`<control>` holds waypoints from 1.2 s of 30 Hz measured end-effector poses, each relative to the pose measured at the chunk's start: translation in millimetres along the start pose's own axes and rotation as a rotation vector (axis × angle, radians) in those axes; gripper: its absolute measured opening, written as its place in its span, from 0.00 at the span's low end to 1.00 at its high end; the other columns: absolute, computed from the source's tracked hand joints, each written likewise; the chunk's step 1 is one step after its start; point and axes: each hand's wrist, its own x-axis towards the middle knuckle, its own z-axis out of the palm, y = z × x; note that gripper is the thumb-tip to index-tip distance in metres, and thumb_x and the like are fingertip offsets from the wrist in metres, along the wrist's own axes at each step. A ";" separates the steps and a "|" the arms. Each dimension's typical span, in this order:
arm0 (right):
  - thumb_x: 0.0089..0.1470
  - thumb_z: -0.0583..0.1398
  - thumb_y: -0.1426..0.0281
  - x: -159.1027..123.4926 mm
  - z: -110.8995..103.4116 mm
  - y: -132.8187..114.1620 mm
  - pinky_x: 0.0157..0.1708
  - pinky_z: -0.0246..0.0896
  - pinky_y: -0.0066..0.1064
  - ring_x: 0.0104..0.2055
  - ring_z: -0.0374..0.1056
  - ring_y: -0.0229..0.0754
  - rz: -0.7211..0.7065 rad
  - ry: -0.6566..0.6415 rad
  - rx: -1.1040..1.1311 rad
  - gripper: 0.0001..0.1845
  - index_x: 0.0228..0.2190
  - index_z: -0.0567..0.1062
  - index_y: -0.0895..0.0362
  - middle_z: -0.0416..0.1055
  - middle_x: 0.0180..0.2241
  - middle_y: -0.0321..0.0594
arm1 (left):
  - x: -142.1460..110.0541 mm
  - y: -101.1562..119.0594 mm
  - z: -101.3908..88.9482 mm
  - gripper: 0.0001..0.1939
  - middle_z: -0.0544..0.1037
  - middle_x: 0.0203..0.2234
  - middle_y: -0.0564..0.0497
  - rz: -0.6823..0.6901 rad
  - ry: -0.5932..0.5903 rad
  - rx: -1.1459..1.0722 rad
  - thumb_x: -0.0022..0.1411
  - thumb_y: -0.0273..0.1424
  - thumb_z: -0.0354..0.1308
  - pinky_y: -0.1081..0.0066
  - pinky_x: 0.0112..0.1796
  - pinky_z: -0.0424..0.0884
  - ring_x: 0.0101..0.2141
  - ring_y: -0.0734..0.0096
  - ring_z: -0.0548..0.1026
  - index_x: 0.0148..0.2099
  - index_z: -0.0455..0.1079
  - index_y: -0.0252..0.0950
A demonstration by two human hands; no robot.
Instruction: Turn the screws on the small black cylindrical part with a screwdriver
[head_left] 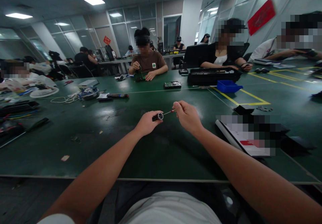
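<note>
My left hand (148,122) is closed around a short black cylinder (158,117), whose round end with a pale rim faces right and toward me. In my right hand (187,116) is a thin screwdriver (169,112), pinched by its red part, with the metal shaft pointing left. The shaft's tip meets or lies very near the rim of the cylinder; whether it touches, I cannot tell. Both hands are held above the middle of the green table (163,163). My fingers cover most of the cylinder's body and the screwdriver's handle.
Beyond my hands lies an opened hard drive (172,84). A blue tray (228,86) and a long black housing (213,76) stand at the right back. Nearer are a booklet (241,140) and black pieces (297,145). Cables and tools (118,96) lie left; co-workers sit opposite.
</note>
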 end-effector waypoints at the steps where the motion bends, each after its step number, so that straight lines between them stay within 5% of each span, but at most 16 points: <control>1: 0.64 0.50 0.58 -0.1 0.3 0.7 0.31 0.56 0.35 0.28 0.67 0.43 -0.006 0.016 -0.013 0.17 0.32 0.72 0.53 0.70 0.25 0.36 | 0.1 0.0 0.2 0.21 0.79 0.50 0.48 0.003 -0.002 -0.001 0.59 0.29 0.65 0.59 0.55 0.67 0.50 0.59 0.75 0.56 0.74 0.41; 6: 0.61 0.51 0.66 2.4 6.1 11.2 0.38 0.61 0.37 0.35 0.69 0.43 -0.002 0.060 0.169 0.10 0.43 0.68 0.53 0.72 0.31 0.37 | 1.7 -2.2 -1.9 0.21 0.78 0.50 0.48 -0.025 0.045 0.000 0.60 0.30 0.64 0.60 0.54 0.67 0.50 0.60 0.75 0.57 0.73 0.40; 13: 0.62 0.53 0.54 2.2 8.7 6.8 0.32 0.61 0.36 0.28 0.68 0.42 0.059 0.048 0.176 0.17 0.33 0.71 0.53 0.71 0.26 0.36 | 2.2 -0.1 -0.6 0.21 0.79 0.51 0.47 0.014 -0.017 0.066 0.61 0.33 0.64 0.57 0.55 0.65 0.50 0.58 0.75 0.57 0.73 0.41; 19: 0.60 0.55 0.61 3.6 9.8 7.8 0.34 0.64 0.36 0.30 0.69 0.40 0.089 0.090 0.308 0.09 0.36 0.69 0.53 0.72 0.28 0.36 | 1.9 1.9 -0.7 0.22 0.78 0.52 0.48 -0.002 0.013 0.036 0.62 0.35 0.63 0.58 0.56 0.65 0.52 0.58 0.74 0.58 0.72 0.41; 25: 0.60 0.56 0.58 4.8 10.4 9.6 0.37 0.68 0.37 0.32 0.71 0.41 0.126 0.072 0.350 0.13 0.35 0.70 0.54 0.74 0.30 0.38 | 1.5 1.3 -2.7 0.21 0.79 0.50 0.47 0.021 0.028 0.030 0.61 0.34 0.63 0.58 0.54 0.66 0.49 0.58 0.75 0.57 0.73 0.41; 32: 0.60 0.54 0.56 14.8 9.7 24.0 0.34 0.73 0.39 0.26 0.68 0.41 0.416 0.077 0.635 0.14 0.30 0.67 0.52 0.68 0.25 0.38 | 2.0 1.9 -5.3 0.19 0.78 0.49 0.47 0.095 -0.013 0.160 0.64 0.33 0.61 0.46 0.59 0.55 0.51 0.57 0.72 0.57 0.72 0.43; 36: 0.60 0.55 0.56 14.2 10.4 22.3 0.32 0.71 0.36 0.27 0.68 0.40 0.334 0.157 0.532 0.13 0.31 0.68 0.53 0.70 0.28 0.37 | 3.5 0.0 -5.2 0.20 0.78 0.48 0.47 0.056 -0.031 0.159 0.63 0.33 0.62 0.50 0.57 0.59 0.49 0.58 0.73 0.57 0.72 0.43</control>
